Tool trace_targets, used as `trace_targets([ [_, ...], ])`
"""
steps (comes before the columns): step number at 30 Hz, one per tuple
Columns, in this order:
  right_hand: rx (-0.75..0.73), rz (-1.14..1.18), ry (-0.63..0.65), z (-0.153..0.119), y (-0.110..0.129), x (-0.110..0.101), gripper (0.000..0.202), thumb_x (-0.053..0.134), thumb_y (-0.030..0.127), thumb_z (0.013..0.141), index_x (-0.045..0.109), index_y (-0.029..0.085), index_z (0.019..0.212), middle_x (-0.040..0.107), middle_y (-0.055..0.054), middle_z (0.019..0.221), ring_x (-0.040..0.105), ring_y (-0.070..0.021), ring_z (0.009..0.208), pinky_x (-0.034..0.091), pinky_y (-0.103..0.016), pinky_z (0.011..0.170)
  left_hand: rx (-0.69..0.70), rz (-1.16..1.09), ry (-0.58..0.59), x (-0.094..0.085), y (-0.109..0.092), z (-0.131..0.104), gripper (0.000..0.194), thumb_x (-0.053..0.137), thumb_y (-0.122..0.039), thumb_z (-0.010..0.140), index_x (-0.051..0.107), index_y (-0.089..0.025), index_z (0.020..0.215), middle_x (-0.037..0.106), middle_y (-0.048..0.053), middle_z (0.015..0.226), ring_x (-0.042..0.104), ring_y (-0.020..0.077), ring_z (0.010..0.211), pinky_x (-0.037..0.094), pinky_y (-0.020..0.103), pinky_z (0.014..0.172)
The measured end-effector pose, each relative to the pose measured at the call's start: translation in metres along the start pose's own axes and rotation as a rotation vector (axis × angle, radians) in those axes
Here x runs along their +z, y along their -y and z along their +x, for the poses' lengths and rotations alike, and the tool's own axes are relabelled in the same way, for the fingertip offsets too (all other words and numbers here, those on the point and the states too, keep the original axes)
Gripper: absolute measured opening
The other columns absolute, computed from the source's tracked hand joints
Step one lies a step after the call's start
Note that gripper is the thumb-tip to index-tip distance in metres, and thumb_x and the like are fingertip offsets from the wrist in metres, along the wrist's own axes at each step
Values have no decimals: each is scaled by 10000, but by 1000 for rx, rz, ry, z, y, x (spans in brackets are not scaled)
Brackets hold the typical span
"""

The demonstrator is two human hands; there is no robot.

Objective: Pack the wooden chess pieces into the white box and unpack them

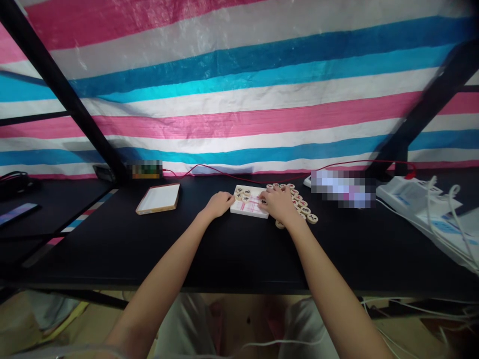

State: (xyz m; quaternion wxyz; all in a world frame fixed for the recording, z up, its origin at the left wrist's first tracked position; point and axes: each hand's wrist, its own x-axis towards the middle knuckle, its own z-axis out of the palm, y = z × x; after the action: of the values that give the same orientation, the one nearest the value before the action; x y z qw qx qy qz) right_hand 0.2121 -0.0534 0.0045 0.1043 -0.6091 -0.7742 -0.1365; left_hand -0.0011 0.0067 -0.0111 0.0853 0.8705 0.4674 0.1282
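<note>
A small white box with pink markings lies on the black table, holding a few round wooden game pieces at its far left corner. My left hand rests against the box's left edge, fingers curled. At the box's right edge my right hand presses a round piece with its fingertips. Several more round wooden pieces with dark characters lie in a cluster just right of that hand.
The box's lid, wood-edged and white inside, lies to the left. A red wire runs along the table's back edge. A white power strip with cables sits at right. Black frame bars and a striped tarp stand behind.
</note>
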Motion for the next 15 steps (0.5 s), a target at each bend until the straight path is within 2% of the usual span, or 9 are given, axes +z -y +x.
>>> trace_targets([
  [3,-10,37,-43,0,-2,-3,172,537,313,806,651,206,878,655,-77,914,493,-268,952,228,-450,844,-2,-2,8,0,0,0,417,298,-302,867,664,-124,774,673,118,838,590,181,735,372,252,646],
  [9,54,267,-272,-8,-3,-15,208,458,327,870,610,218,961,642,-57,982,534,-218,903,247,-425,865,-9,1,6,-1,-1,0,420,294,-299,864,661,-124,759,673,118,834,588,181,724,366,255,626],
  [12,41,474,-314,-26,-8,-20,220,470,357,864,603,215,966,625,-58,1018,561,-204,882,320,-398,862,-8,-3,6,-2,-2,-1,418,296,-302,863,661,-128,757,674,118,831,591,183,726,367,256,624],
  [15,41,651,-299,-56,-17,-21,235,505,378,842,599,219,987,612,-59,1022,577,-193,864,421,-346,802,-11,-14,3,-3,-4,-1,410,306,-303,860,661,-128,754,675,120,831,593,185,728,373,257,631],
])
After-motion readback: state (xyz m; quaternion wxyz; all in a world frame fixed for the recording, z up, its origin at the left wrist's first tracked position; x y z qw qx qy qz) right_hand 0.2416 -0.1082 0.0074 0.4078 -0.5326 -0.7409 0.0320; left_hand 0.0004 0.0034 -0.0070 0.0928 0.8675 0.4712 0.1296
